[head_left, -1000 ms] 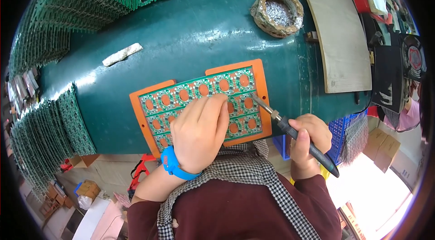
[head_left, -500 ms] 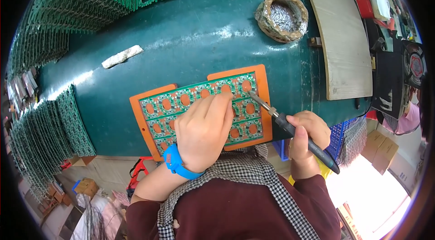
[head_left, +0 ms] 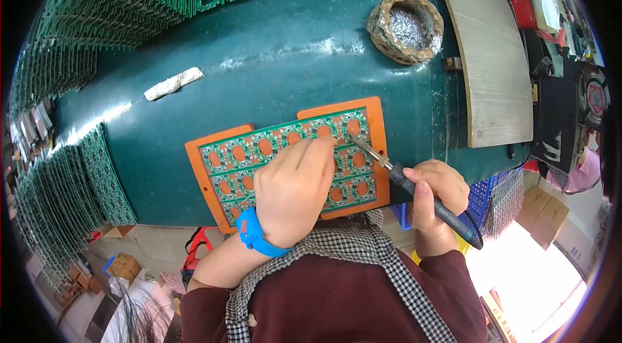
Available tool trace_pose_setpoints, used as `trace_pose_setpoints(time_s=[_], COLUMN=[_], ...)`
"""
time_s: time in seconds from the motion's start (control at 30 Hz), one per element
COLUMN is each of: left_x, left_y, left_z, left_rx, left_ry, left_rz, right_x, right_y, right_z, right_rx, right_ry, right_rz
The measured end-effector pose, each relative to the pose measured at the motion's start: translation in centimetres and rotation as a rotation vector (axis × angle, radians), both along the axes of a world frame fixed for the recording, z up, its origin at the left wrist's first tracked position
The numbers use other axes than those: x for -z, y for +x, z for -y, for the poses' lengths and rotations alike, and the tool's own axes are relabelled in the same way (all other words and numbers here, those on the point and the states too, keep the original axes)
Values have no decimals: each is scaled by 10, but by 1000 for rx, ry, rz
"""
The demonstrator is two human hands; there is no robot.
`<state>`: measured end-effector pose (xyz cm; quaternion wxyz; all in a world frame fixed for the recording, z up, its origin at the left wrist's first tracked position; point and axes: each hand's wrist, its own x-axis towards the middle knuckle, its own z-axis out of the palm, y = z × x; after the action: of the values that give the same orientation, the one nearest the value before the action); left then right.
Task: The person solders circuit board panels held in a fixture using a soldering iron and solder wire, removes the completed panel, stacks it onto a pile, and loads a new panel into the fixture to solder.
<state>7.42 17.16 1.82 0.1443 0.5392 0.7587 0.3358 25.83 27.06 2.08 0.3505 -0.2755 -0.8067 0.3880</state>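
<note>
A green circuit board panel [head_left: 276,166] with rows of round holes lies in an orange tray [head_left: 381,178] at the table's near edge. My right hand [head_left: 438,189] is closed round the dark handle of a soldering iron [head_left: 403,178]. The iron's tip rests at or just above the panel's upper right part, near a round hole. My left hand [head_left: 291,181], with a blue wristband [head_left: 254,234], lies over the middle of the panel. Its fingers are pinched together close to the iron's tip. Whatever they hold is too small or hidden to make out.
Stacks of green panels [head_left: 129,3] stand at the far left, with more [head_left: 58,194] at the near left. A rough round pot [head_left: 382,35] with silvery bits sits at the back right, beside a wooden board [head_left: 492,64]. A whitish stick [head_left: 173,83] lies on the green table [head_left: 272,71].
The soldering iron's tip has shifted slightly left and down on the panel, and my right hand has moved a little left with it. My left hand stays pinched, almost in place.
</note>
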Motion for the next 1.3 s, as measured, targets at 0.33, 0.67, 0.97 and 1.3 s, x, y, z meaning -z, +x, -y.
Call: trace_pose_setpoints(time_s=[0.33,0.67,0.97,1.3], left_x=[-3,-8,-6,-7], left_y=[-3,-11,-10,-1], left_z=[-2,-1,-3,21], left_rx=[31,-66,-18,37], left_ry=[-14,22,-36,14], left_rz=[25,-116,7,62], right_x=[4,-3,-1,-7], right_y=[-2,-10,-19,8], right_z=[-3,-3,0,17], right_rx=[-15,-14,-63,-82], right_ry=[61,152,118,134], right_rz=[-28,-37,8,6])
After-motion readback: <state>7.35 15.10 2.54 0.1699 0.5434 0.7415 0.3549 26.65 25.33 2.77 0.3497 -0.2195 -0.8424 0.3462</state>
